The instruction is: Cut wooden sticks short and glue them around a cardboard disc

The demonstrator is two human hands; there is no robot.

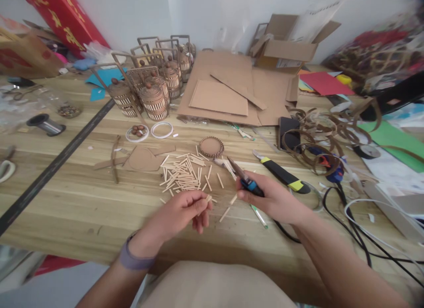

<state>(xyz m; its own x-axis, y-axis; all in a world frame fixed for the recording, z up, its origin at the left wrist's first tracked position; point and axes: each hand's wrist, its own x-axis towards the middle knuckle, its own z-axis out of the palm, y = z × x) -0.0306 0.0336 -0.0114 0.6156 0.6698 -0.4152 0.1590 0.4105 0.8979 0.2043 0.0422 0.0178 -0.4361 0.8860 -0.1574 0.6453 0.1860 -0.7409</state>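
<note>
Between thumb and fingers of my left hand [190, 208] I pinch a short wooden stick [208, 198]; its tip shows past the thumb. My right hand [276, 195] is wrapped round a blue-and-black pliers-like tool [247, 180], whose dark tapered end points up and left. Just beyond my left hand lies a loose pile of short wooden sticks [183, 173], with several more scattered toward my right hand. A small round tray [211, 147] with a brown cardboard base and a beaded-looking rim sits behind the pile.
Small lidded baskets [154, 100] with tall handles stand at back left. Flat cardboard [218, 98] lies behind the work. A yellow-and-black utility knife [283, 173], a phone [289, 133], coiled brown strips [314, 131] and cables [353, 224] are on the right. White rings [162, 129] lie left.
</note>
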